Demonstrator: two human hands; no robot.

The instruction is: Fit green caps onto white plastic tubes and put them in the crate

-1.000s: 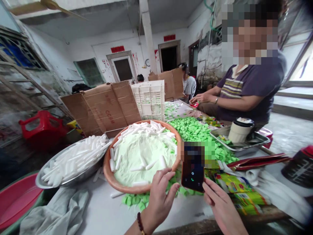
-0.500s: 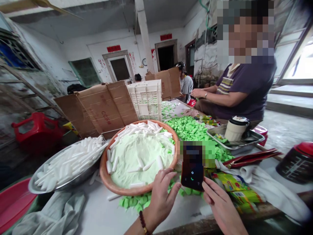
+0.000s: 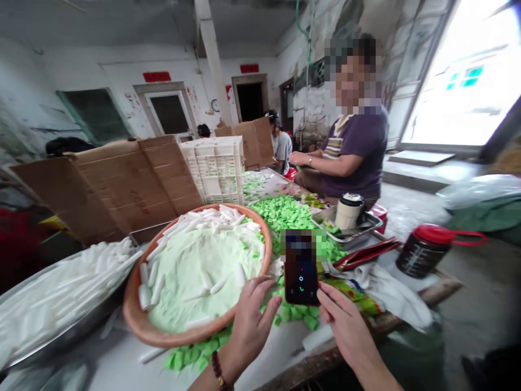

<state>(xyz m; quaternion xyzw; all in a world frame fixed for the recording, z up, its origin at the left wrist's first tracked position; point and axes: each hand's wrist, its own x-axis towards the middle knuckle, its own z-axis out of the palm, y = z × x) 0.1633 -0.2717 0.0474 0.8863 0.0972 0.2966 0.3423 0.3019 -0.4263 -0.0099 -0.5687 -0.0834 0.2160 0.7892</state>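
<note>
A dark smartphone [image 3: 301, 279] stands upright in front of me, its top blurred out, with my right hand [image 3: 345, 326] at its lower right corner, seemingly holding it. My left hand [image 3: 250, 323], wearing a beaded bracelet, holds nothing, its spread fingers over the near rim of a terracotta basin [image 3: 163, 338]. That basin holds pale green powder [image 3: 195, 277] and scattered white sticks [image 3: 144, 296]. Bright green plastic pieces [image 3: 280, 214] lie heaped behind the phone and spill below the basin.
A steel basin of white sticks [image 3: 52, 342] sits at left. Across the table, a co-worker in a striped shirt [image 3: 354, 146] works beside a steel tray [image 3: 345, 225] holding a cup. Cardboard flaps [image 3: 122, 184], a white crate [image 3: 211, 168] and a red-lidded jar [image 3: 423, 252] stand nearby.
The head view has swung right, so the table, basin and co-worker sit further left in the picture. Both hands and the phone keep nearly the same place.
</note>
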